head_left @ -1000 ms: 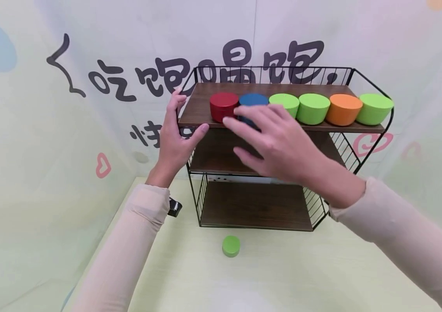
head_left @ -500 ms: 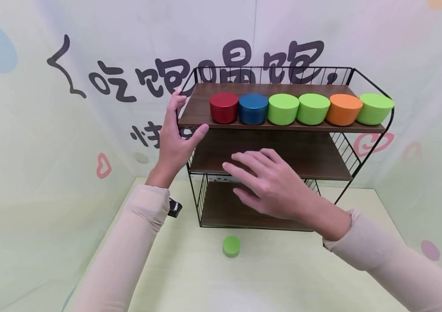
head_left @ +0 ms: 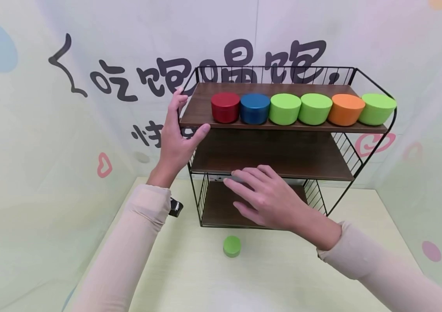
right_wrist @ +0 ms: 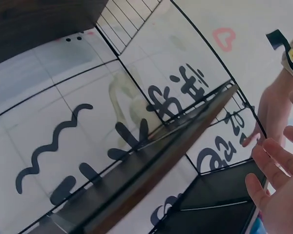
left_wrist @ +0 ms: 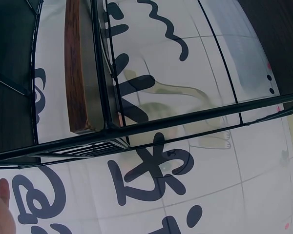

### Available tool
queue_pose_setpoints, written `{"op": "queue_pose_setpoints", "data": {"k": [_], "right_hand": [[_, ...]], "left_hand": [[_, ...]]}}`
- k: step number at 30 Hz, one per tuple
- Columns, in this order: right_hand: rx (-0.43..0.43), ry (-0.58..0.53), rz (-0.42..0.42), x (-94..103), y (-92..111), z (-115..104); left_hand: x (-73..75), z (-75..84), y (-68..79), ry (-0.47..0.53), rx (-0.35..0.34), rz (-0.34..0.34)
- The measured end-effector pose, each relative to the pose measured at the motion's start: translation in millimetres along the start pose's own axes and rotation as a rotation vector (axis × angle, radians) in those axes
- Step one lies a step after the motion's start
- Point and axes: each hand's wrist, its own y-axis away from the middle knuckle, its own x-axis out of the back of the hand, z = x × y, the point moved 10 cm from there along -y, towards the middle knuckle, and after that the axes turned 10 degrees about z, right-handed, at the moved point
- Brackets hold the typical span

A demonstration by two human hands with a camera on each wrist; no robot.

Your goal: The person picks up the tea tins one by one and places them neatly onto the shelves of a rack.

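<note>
A three-tier shelf rack (head_left: 283, 151) with a black wire frame and dark wooden boards stands ahead of me. My left hand (head_left: 176, 141) grips its upper left corner, fingers at the side frame and thumb along the front edge. Along the top board sit several round tins: a red tin (head_left: 225, 108), a blue tin (head_left: 255, 109), several light-green ones, and an orange tin (head_left: 346, 110) among them. My right hand (head_left: 265, 197) hovers before the lower tiers with loosely bent fingers, holding nothing; the right wrist view also shows this hand (right_wrist: 281, 190) holding nothing.
One more green round tin (head_left: 232, 246) lies on the pale table (head_left: 275, 268) in front of the rack. A black strap (head_left: 175, 207) shows at the left wrist. Behind the rack hangs a white backdrop (head_left: 127, 43) with black lettering.
My right hand has come down from in front of the red and blue tins to the level of the lower tiers. The left hand has stayed at the rack's corner.
</note>
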Motion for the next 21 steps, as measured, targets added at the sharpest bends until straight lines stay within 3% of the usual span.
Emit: {"op": "queue_pose_setpoints", "data": {"k": [10, 21], "right_hand": [[-0.051, -0.024, -0.047, -20.5, 22, 0], [-0.113, -0.075, -0.022, -49.7, 56, -5]], "left_hand": [[0.9, 3.3, 0.1, -0.014, -0.017, 0.0], [-0.9, 0.5, -0.2, -0.041, -0.013, -0.01]]}}
